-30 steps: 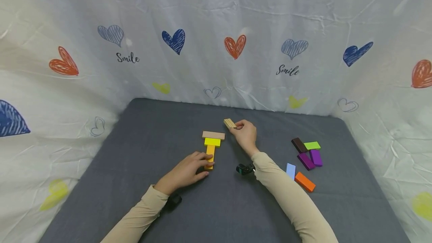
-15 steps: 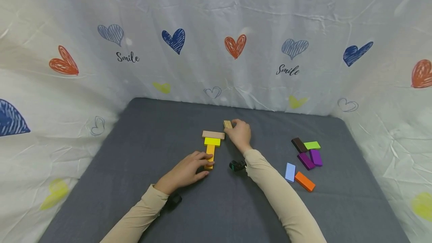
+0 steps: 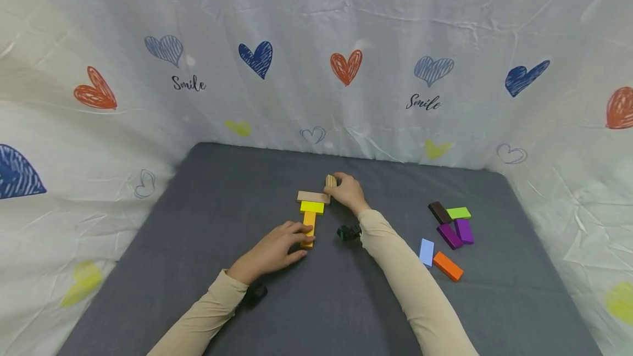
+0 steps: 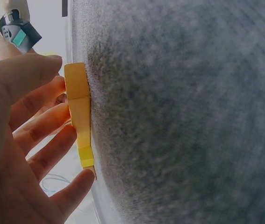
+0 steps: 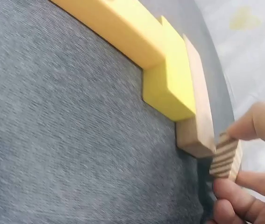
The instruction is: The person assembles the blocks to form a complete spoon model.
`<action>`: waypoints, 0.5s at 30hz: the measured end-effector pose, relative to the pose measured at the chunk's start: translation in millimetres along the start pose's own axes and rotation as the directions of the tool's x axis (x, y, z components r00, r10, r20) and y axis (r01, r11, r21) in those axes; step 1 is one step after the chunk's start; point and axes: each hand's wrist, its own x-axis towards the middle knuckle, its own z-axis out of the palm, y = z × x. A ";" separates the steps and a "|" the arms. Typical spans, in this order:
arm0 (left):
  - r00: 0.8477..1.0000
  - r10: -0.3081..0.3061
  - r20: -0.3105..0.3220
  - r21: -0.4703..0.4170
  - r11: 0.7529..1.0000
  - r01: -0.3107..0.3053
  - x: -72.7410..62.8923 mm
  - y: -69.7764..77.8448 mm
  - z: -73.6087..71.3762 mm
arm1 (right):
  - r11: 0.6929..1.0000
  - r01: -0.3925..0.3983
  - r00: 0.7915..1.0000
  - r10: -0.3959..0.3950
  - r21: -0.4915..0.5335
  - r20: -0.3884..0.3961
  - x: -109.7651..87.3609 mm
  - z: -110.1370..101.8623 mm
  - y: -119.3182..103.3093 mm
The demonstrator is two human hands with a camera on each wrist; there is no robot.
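My right hand (image 3: 350, 192) pinches a striped wooden block (image 3: 331, 181) between thumb and fingers; in the right wrist view the striped block (image 5: 224, 157) is tilted, close to the end of a tan block (image 5: 196, 140). On the dark cloth a yellow block (image 3: 312, 207) lies crosswise against that tan one. From its near side an orange-yellow block (image 3: 309, 219) runs lengthwise toward me, the three forming a T. My left hand (image 3: 271, 250) rests its loosely spread fingers on the orange-yellow block, partly hiding its near end.
On the right lie a dark brown block (image 3: 439, 212), a lime green block (image 3: 459, 213), a purple block (image 3: 464, 231) beside another purple one, a light blue block (image 3: 426, 252) and an orange block (image 3: 448, 266). A white curtain (image 3: 296, 103) printed with hearts borders the dark-covered table (image 3: 237, 180).
My right hand has moved a little left with the striped block, turning it from slanted to nearly lengthwise, close to the tan block's right end. The left hand has stayed in place.
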 end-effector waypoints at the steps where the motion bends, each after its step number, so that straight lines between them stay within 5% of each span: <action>1: 1.000 0.003 -0.003 0.001 1.000 -0.003 0.1 0.0 -0.1 | 1.000 -0.006 1.000 0.006 0.004 0.016 1.3 -1.0 0.2; 15: 1.000 -0.016 0.026 0.006 1.000 0.016 1.2 0.6 -0.8 | 0.999 -0.039 0.995 0.036 0.033 0.094 8.5 -3.7 6.1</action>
